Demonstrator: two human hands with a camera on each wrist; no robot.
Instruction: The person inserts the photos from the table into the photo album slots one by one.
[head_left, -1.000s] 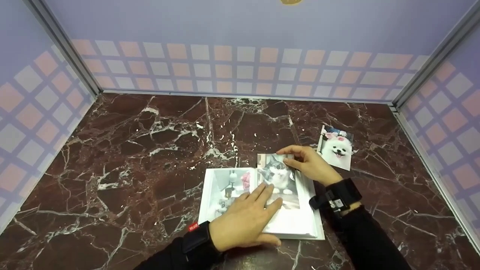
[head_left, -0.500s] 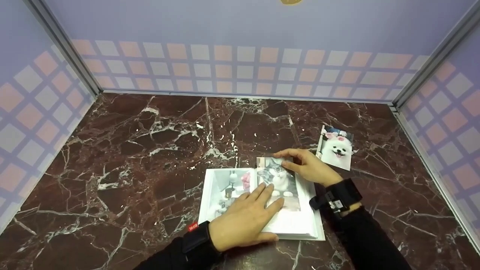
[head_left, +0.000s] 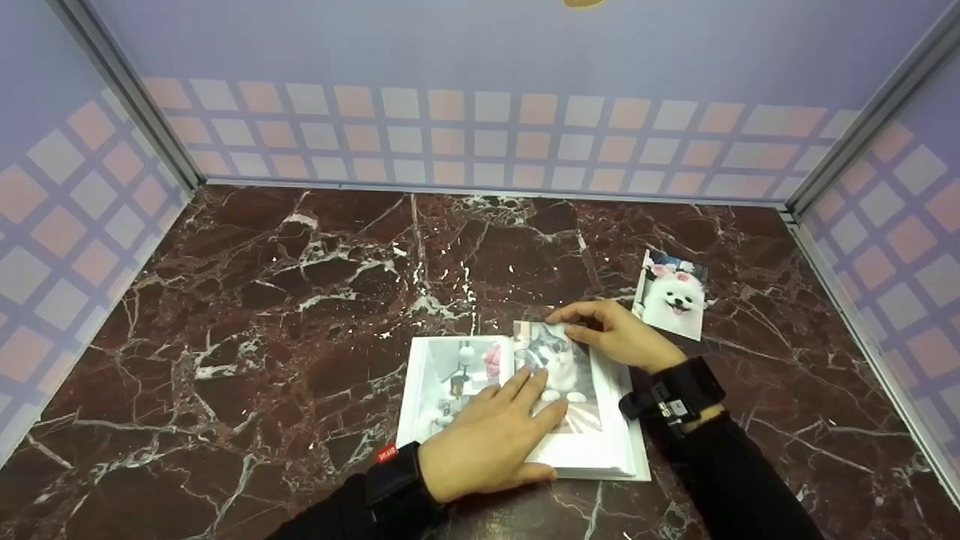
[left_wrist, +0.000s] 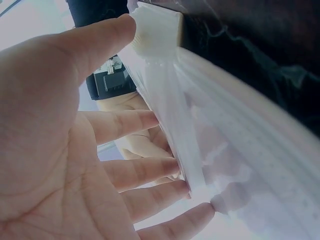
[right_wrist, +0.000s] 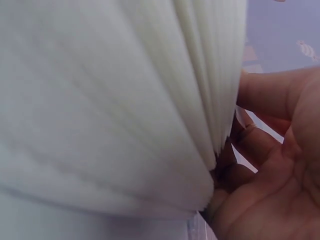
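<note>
A photo album (head_left: 592, 454) lies spread on the dark marbled table. Over its right page is a cat photo (head_left: 562, 367), mostly within the page and its top edge just above the album's edge. My right hand (head_left: 619, 337) pinches that photo near its upper right corner. Flat across the middle of the album rests my left hand (head_left: 487, 442), fingers straight, tips on the cat photo's lower left. In the left wrist view the left fingers (left_wrist: 145, 172) touch the clear page. The right wrist view has the album's fanned page edges (right_wrist: 200, 90) beside the right thumb.
A white dog photo (head_left: 679, 304) lies on the table beyond my right hand, with another edge showing beneath its left side. The album's left page bears a pale picture with pink flowers (head_left: 491, 360). Checkered lilac panels (head_left: 487, 127) wall in the table's back and sides.
The cat photo has slid down toward me into the album page, by a small amount. My right hand moved down slightly with it. My left hand has stayed in place.
</note>
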